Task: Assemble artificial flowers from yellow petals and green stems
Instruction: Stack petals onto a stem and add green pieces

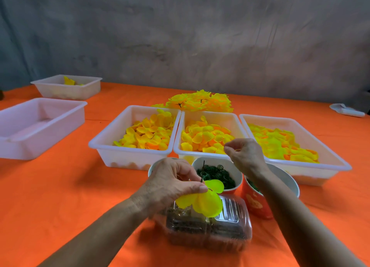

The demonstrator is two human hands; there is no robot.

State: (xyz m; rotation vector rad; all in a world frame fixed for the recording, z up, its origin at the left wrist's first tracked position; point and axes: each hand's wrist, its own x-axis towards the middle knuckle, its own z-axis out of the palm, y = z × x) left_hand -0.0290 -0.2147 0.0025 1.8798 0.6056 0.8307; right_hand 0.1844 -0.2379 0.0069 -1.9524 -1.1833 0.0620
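Note:
My left hand (173, 183) pinches a thin dark stem with bright yellow petals (202, 201) threaded on it, held above a clear plastic box (208, 229). My right hand (245, 153) hovers over the middle petal tray (208, 135) with fingers curled; whether its fingertips pinch anything I cannot tell. Two more white trays of yellow-orange petals flank it, one at the left (144, 133) and one at the right (284, 142). A cup of green rings (217, 173) stands between my hands. Finished yellow flowers (200, 101) lie piled behind the trays.
An orange cloth (60, 196) covers the table. A red cup (254, 201) and a white bowl (288, 179) sit under my right forearm. An empty white tray (38, 126) and another holding a yellow piece (68, 85) stand at the far left. A white object (347, 110) lies far right.

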